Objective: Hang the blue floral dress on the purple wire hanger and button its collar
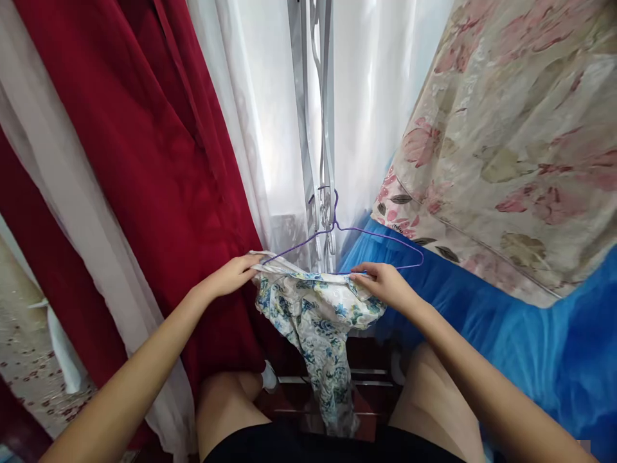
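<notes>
A white dress with a blue and green floral print (322,321) hangs down in front of my legs, its top edge stretched between my hands. My left hand (236,275) pinches the white strap or edge at its left end, around the left tip of a purple wire hanger (373,230). With thumb and fingers, my right hand (383,284) grips the dress's top edge on the right. The hanger's right end sticks out bare beyond my right fingers. Its hook points up, in front of white straps (322,128); whether it hangs on anything I cannot tell.
Dark red fabric (144,161) and pale sheer cloth (87,154) hang at left. White curtains (376,96) hang behind. To the right are floral cloth (506,141) and blue tulle (457,302). A metal bar (369,372) runs low by the floor, between my legs.
</notes>
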Tool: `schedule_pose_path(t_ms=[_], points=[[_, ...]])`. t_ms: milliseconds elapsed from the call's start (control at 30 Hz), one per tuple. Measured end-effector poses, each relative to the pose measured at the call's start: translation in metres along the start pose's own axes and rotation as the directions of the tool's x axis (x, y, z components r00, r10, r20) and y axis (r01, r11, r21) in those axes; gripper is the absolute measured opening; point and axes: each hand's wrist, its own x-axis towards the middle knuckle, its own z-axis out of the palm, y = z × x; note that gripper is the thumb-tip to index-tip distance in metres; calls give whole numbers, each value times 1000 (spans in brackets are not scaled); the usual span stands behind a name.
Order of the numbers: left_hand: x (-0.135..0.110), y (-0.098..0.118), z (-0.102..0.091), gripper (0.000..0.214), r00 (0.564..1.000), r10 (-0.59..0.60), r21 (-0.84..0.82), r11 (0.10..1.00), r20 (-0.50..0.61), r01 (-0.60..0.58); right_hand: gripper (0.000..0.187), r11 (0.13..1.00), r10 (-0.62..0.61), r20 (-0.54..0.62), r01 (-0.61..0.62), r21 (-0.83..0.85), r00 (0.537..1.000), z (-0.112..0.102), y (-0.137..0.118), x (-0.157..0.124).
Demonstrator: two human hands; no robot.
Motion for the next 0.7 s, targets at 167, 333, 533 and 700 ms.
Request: schedule_pose_path(t_ms=[167,333,533,700], points=[[26,42,15,31,976,215,286,935,8,-209,37,995,-2,4,2,-104,1000,10,-17,-10],[51,65,58,23,928,307,227,939,-211,-259,71,991,-51,76,60,-123,996,5,-14,-36],[50,59,70,23,881,303,211,948,-364,-239,91,966,-245,-68,238,-99,967,-24,42,-69],[45,66,66,33,883,246,214,962,-400,-171,72,992,-106,-412,67,-106,905,-63,56,-50]])
